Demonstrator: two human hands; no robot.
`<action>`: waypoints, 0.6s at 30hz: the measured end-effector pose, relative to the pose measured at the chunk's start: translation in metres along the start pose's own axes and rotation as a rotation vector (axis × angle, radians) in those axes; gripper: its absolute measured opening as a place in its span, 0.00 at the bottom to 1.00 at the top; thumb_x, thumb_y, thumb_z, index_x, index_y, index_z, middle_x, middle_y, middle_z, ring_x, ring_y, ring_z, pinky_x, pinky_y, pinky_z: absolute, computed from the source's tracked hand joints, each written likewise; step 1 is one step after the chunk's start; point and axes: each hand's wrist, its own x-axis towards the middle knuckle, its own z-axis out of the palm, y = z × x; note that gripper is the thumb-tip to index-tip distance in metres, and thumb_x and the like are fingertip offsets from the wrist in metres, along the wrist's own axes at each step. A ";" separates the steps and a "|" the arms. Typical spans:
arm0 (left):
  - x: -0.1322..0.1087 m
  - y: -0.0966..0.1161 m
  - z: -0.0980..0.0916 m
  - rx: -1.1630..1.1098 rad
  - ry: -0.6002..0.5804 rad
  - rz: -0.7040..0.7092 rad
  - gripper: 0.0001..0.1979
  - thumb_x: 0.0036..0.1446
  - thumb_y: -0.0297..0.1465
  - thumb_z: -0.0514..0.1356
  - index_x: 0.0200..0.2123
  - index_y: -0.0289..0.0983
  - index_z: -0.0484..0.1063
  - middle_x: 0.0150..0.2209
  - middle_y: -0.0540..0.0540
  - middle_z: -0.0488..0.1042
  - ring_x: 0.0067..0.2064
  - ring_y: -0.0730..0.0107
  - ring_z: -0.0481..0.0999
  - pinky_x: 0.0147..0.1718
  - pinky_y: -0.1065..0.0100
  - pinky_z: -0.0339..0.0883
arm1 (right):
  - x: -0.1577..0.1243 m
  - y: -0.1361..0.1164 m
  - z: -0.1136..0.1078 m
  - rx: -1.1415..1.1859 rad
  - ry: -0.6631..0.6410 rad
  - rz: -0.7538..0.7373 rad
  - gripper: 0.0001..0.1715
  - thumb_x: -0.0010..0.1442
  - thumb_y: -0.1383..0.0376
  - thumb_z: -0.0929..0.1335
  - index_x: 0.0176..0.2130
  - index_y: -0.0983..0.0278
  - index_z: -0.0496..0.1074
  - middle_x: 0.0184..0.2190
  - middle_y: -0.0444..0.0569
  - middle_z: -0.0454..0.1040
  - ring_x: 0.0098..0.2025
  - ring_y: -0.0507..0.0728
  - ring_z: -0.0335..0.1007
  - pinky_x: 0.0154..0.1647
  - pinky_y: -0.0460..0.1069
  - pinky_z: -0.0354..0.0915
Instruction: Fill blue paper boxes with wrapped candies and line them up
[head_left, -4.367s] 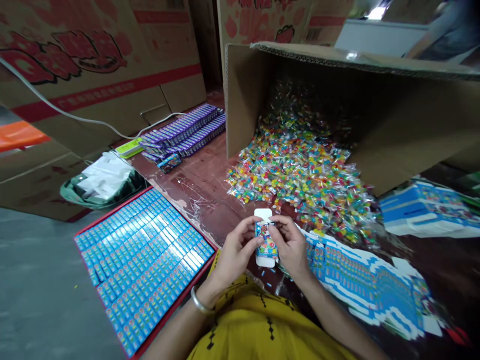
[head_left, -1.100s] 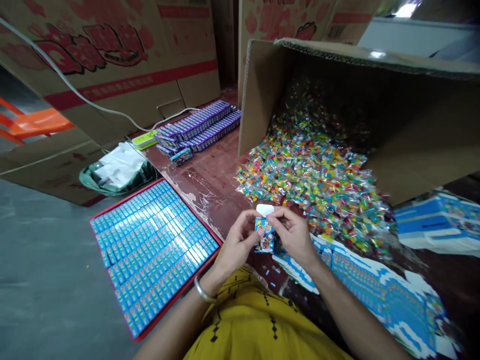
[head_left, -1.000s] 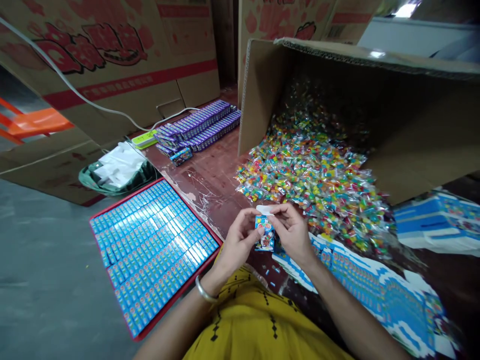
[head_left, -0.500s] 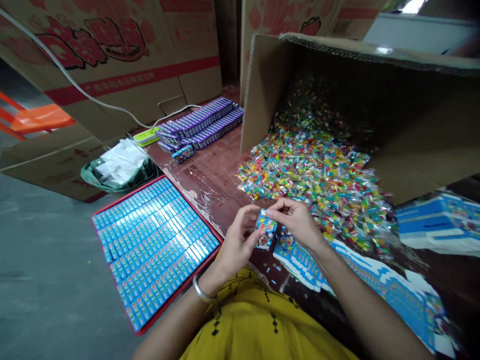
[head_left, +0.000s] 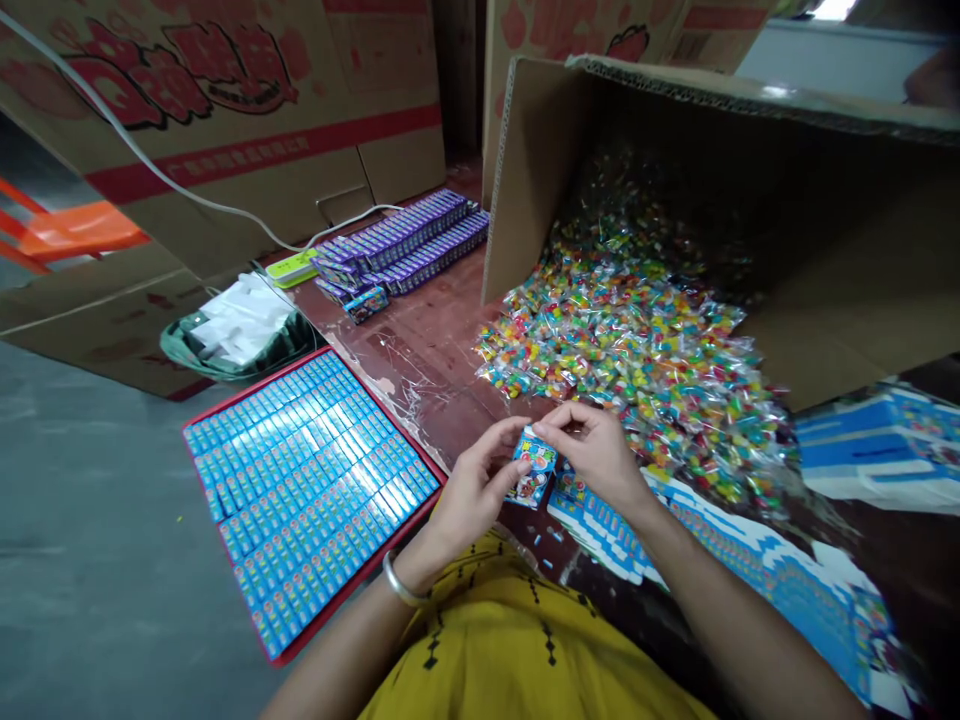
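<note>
1. A small blue printed cardboard box (head_left: 534, 466) is held between both hands, slightly tilted, near the front edge of a worn dark-red table (head_left: 442, 312).
2. The left hand (head_left: 481, 482) is partly curled, with the box gripped at its left side; the thumb is laid on the printed face. A silver-coloured bangle (head_left: 402, 582) is worn on the left wrist.
3. The right hand (head_left: 594, 456) is bent into a pinch, with thumb and forefinger closed on the top edge of the box.
4. Beyond the hands, a heap of clear plastic packets of multicoloured sweets (head_left: 630, 350) is spread from inside a large brown cardboard carton (head_left: 832, 330) onto the table.
5. Flat blue-and-white printed card pieces (head_left: 724, 540) are overlapped in a long row beside the right forearm.
6. To the left, a shallow red tray (head_left: 319, 617) is filled with close rows of small blue boxes (head_left: 315, 490).
7. Farther back, purple boxes (head_left: 405, 245) are lined up in rows on the table.
</note>
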 end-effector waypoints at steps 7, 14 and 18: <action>0.003 0.001 -0.005 -0.082 -0.012 -0.035 0.22 0.59 0.32 0.61 0.57 0.40 0.65 0.51 0.42 0.73 0.49 0.62 0.74 0.48 0.64 0.68 | 0.000 -0.002 0.000 -0.055 -0.006 -0.062 0.15 0.58 0.56 0.71 0.26 0.63 0.75 0.27 0.47 0.76 0.32 0.56 0.71 0.36 0.50 0.67; 0.009 -0.010 -0.008 -0.146 0.138 -0.023 0.18 0.58 0.32 0.62 0.51 0.38 0.65 0.44 0.44 0.73 0.44 0.66 0.74 0.43 0.68 0.67 | -0.021 0.000 -0.001 -0.386 -0.321 -0.162 0.53 0.45 0.54 0.78 0.64 0.55 0.57 0.64 0.52 0.60 0.62 0.65 0.60 0.59 0.60 0.62; 0.014 -0.010 -0.004 -0.143 0.183 -0.005 0.18 0.58 0.32 0.62 0.51 0.38 0.65 0.44 0.44 0.72 0.44 0.67 0.73 0.44 0.68 0.67 | -0.018 0.005 0.005 -0.630 -0.239 -0.322 0.51 0.47 0.60 0.76 0.64 0.59 0.54 0.66 0.54 0.54 0.68 0.64 0.48 0.67 0.62 0.51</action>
